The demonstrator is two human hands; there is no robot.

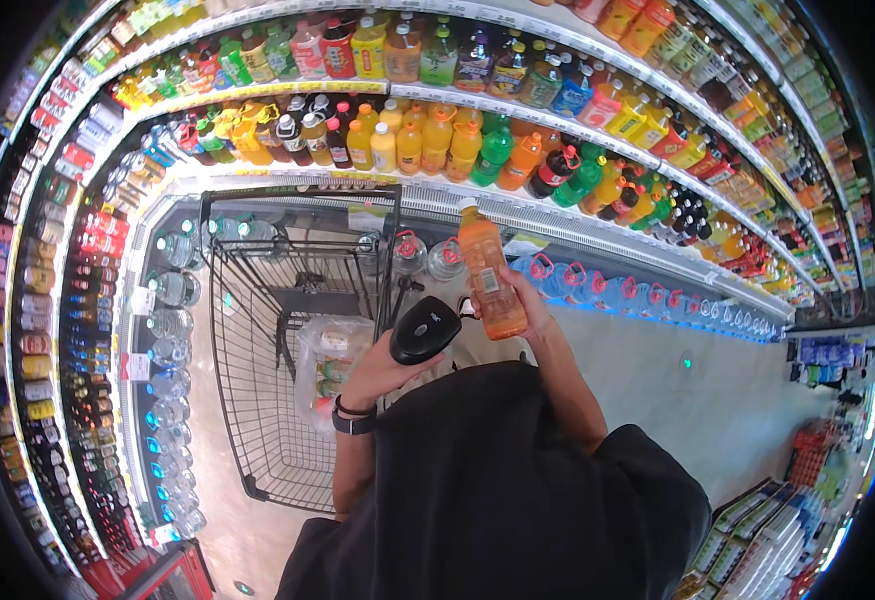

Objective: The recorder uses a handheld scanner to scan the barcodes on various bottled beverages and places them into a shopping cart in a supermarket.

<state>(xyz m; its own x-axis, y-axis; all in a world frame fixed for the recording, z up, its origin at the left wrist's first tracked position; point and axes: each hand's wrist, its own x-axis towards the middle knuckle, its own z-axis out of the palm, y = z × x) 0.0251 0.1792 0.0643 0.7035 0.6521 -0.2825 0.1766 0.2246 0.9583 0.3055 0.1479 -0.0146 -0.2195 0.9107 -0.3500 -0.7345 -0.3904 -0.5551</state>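
In my right hand (526, 305) is a bottle of orange drink (490, 272), tilted, with its pale cap toward the shelves and its label with a barcode facing up. My fingers wrap its lower right side. My left hand (388, 372) grips a black handheld barcode scanner (426, 330), just left of the bottle and apart from it. A dark band (355, 421) circles my left wrist. Left of my left hand stands a black wire shopping cart (276, 440), with a clear plastic bag (320, 345) of packaged goods near its right side.
Curved shelves of bottled drinks (435, 138) rise ahead, with cans and bottles on shelves (78, 330) at the left. Large water bottles (170, 360) line the floor left of the cart. Blue-wrapped water jugs (598, 285) run along the shelf base to the right. Stacked cartons (758, 540) stand lower right.
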